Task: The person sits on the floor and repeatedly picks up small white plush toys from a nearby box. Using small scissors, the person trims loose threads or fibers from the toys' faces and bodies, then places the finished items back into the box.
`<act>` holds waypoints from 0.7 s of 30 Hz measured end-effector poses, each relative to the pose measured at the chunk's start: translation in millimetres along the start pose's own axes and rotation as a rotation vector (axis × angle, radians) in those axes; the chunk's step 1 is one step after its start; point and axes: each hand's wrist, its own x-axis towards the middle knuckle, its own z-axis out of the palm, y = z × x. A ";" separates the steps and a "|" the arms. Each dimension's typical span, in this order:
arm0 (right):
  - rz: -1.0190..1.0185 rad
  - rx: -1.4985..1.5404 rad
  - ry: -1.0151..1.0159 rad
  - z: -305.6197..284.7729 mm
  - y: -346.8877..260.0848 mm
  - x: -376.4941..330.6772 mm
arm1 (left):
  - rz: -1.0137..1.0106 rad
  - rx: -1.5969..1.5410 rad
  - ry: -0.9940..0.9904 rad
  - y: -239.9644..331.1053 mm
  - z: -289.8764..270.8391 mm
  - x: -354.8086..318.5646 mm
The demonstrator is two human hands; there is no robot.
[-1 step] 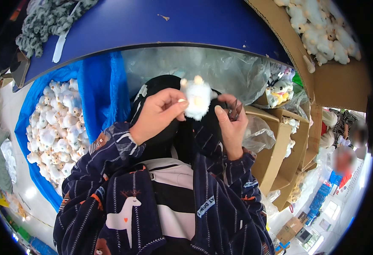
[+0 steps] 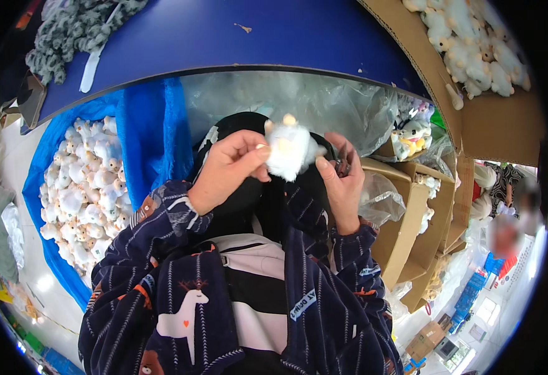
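Pinched between the thumb and fingers of my left hand is a small white fluffy plush toy. It hangs over my lap, slightly blurred, with a peach-coloured nub at its top and a pale patch on its front. Just to the right of the toy, my right hand is curled with the thumb raised. A small dark metal tool lies in its fingers, mostly hidden, so its exact kind does not show.
A blue sack at the left holds many similar white toys. Ahead is a blue tabletop with grey fluffy material on it. Cardboard boxes stand at the right; another box of white toys is at the upper right.
The plush toy has tilted and turned in my left hand, which has shifted slightly left. The dark tool in my right hand has turned and shows less.
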 end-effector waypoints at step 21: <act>0.294 -0.025 -0.323 50.4 9.9 -1.8 | 0.589 1.096 0.078 21.0 -20.3 -24.0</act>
